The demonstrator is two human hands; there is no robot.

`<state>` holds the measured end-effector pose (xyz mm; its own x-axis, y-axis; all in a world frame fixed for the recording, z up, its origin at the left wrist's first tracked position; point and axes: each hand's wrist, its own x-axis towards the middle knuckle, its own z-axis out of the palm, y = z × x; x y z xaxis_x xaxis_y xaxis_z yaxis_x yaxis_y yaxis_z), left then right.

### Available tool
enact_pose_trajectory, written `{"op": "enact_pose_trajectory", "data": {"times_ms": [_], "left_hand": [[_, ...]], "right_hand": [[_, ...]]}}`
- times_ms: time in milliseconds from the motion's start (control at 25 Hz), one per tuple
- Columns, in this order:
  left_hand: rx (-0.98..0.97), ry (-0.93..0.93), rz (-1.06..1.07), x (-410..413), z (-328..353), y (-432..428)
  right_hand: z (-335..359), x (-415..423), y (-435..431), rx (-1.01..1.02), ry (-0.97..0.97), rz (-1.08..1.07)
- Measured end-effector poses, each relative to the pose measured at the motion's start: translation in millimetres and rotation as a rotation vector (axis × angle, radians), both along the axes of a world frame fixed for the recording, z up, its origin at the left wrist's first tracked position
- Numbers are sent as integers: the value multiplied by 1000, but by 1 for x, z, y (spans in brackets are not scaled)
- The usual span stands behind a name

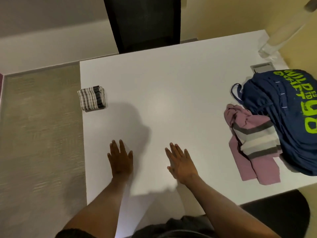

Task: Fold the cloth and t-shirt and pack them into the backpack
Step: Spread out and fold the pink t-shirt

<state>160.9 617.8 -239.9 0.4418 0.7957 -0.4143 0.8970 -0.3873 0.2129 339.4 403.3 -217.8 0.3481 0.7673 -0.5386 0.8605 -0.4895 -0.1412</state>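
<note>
Left hand (121, 162) and right hand (181, 164) spread flat, released, over the white table (171, 83) (textured floor (42, 134) alongside).

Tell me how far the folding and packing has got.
Done: cloth lies folded at the table's left edge. In hand: nothing; left hand and right hand are open, empty. Left: t-shirt lies crumpled against the backpack; neither item is packed.
</note>
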Motion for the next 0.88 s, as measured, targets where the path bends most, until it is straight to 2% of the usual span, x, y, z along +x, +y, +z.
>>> {"op": "enact_pose_trajectory", "data": {"times_ms": [240,400,520,680,800,880], "left_hand": [[-79,54,-24,33,10,-98],[-113,-21,-113,87,21,-156],[-145,-110,-212,141,35,-193],[-223,-229,-330,222,59,-233],[-277,-273,-397,271,74,-256],[-354,-290,-405,294,77,-267]], "right_hand": [[-3,32,-63,43,-8,86],[6,74,-115,118,-66,22],[26,118,-147,227,-198,-104],[59,183,-181,212,-310,-327],[65,219,-199,122,-279,-499],[58,233,-208,38,-189,-561]]}}
